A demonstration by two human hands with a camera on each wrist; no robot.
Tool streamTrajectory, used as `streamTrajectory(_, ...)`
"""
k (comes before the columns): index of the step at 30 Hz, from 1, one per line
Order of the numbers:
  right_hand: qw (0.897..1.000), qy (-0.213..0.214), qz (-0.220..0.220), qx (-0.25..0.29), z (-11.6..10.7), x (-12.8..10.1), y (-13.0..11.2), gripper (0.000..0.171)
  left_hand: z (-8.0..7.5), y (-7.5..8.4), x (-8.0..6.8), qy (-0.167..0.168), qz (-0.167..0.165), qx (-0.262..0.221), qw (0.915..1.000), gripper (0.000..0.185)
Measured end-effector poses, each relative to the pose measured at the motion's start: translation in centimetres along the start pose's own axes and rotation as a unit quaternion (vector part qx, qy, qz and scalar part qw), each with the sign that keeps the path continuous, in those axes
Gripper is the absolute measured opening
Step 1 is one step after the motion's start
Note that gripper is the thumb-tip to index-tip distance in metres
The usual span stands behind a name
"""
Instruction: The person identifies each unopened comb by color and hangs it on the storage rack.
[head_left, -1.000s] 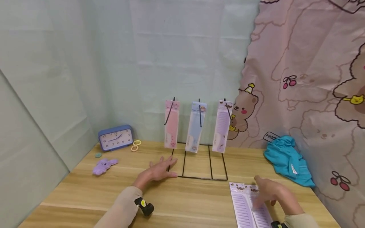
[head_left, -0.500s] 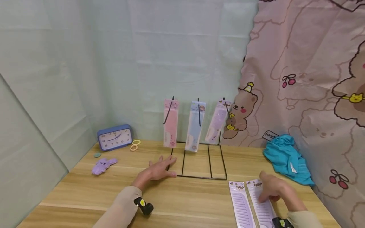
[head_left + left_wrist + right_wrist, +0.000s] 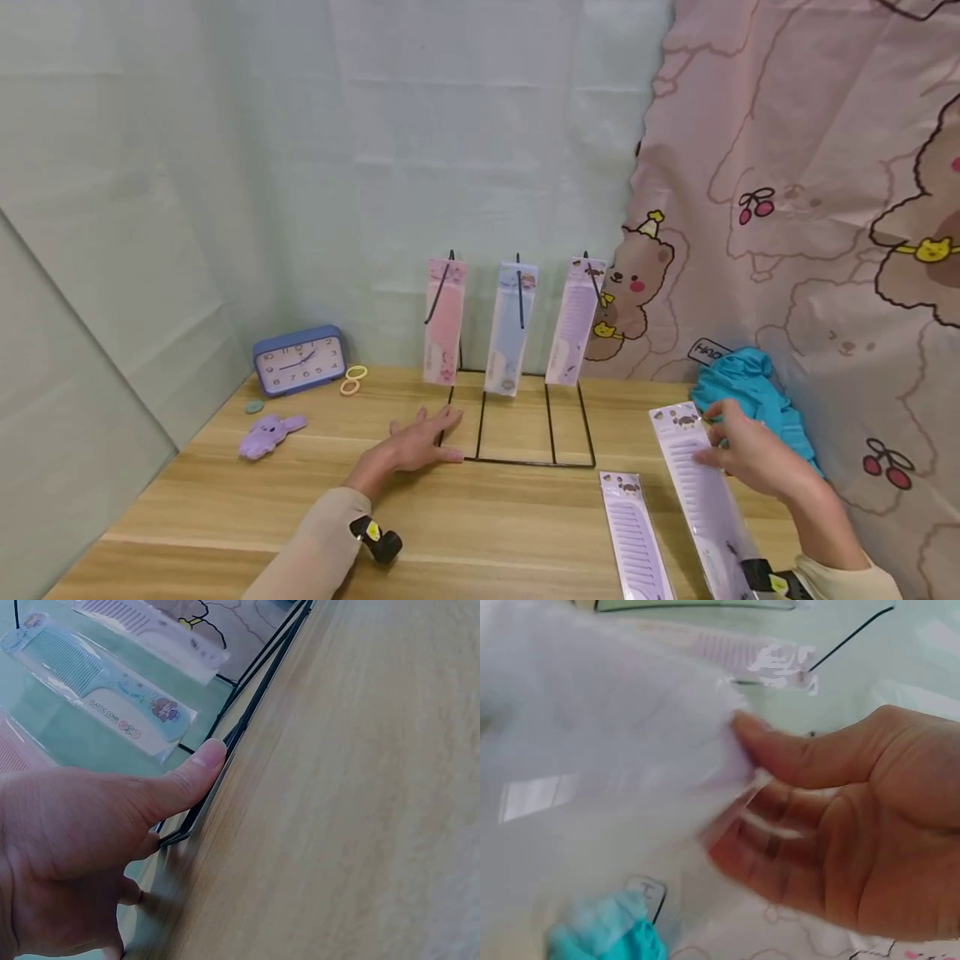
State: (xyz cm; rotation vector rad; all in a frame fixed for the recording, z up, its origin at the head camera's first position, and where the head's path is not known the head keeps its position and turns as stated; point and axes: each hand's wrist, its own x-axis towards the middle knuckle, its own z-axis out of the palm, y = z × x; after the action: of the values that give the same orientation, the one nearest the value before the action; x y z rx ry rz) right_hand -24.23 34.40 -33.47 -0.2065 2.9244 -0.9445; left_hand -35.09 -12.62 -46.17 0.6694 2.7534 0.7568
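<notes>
My right hand (image 3: 753,446) pinches the edge of a purple comb in a clear packet (image 3: 701,483), raised off the table at the right. The right wrist view has that packet (image 3: 615,742) blurred, between thumb and fingers. A second packaged purple comb (image 3: 633,533) lies flat beside it. My left hand (image 3: 420,442) rests spread at the near left corner of a black wire rack (image 3: 525,461), its thumb on the frame in the left wrist view. From the rack's hooks hang a pink comb packet (image 3: 445,321), a blue one (image 3: 512,329) and a purple one (image 3: 576,321).
A blue alarm clock (image 3: 300,362), two hair ties (image 3: 352,380), a green disc (image 3: 254,407) and a purple plush toy (image 3: 270,435) sit at the left. Turquoise cloth (image 3: 750,392) lies at the back right, against a bear-print curtain (image 3: 795,208).
My right hand has picked up the right-hand purple comb packet, lifting it away from the other one. The hanging purple packet has swung sideways. My left hand stays put.
</notes>
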Motion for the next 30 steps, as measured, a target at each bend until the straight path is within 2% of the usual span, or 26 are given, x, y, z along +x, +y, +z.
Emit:
streamTrajectory(4, 0.998, 0.051, -0.018, 0.041, 0.4, -0.1, -1.5, 0.052, 0.0, 0.1, 0.0, 0.001, -0.003, 0.0, 1.0, 0.08)
streamTrajectory(7, 0.99, 0.103, -0.07, 0.062, 0.8, 0.0, -2.5, 0.038, 0.0, 0.2, -0.1, -0.002, -0.003, 0.001, 1.0, 0.079)
streamTrajectory(9, 0.979, 0.145, -0.127, 0.072, 1.2, 0.1, -3.0, 0.027, 0.1, 0.2, -0.1, -0.004, -0.002, 0.0, 1.0, 0.079)
streamTrajectory(11, 0.961, 0.187, -0.182, 0.087, 1.7, 0.5, -3.4, 0.018, 0.0, 0.2, -0.1, -0.005, -0.001, -0.001, 1.0, 0.078)
streamTrajectory(14, 0.936, 0.221, -0.242, 0.126, 2.4, 1.1, -4.1, 0.018, 0.0, 0.1, -0.1, -0.001, 0.001, -0.002, 1.0, 0.077)
streamTrajectory(17, 0.921, 0.2, -0.277, 0.186, 2.9, 1.7, -4.7, 0.029, 0.0, 0.1, -0.1, 0.003, 0.001, -0.001, 1.0, 0.077)
streamTrajectory(19, 0.912, 0.166, -0.3, 0.226, 3.1, 2.0, -5.1, 0.041, -0.1, 0.2, -0.1, 0.002, 0.0, 0.0, 1.0, 0.078)
streamTrajectory(22, 0.891, 0.111, -0.338, 0.283, 3.4, 2.3, -5.5, 0.057, 0.0, 0.3, -0.2, 0.0, -0.002, -0.001, 1.0, 0.078)
streamTrajectory(25, 0.872, 0.072, -0.371, 0.311, 3.7, 2.6, -6.0, 0.063, 0.0, 0.3, -0.1, -0.002, -0.003, -0.001, 1.0, 0.078)
streamTrajectory(28, 0.869, 0.058, -0.386, 0.305, 4.1, 2.9, -6.4, 0.064, 0.0, 0.2, 0.0, -0.001, -0.003, -0.001, 1.0, 0.077)
streamTrajectory(30, 0.874, 0.055, -0.386, 0.292, 4.3, 3.2, -6.7, 0.065, -0.1, 0.2, 0.0, 0.001, -0.003, -0.001, 1.0, 0.077)
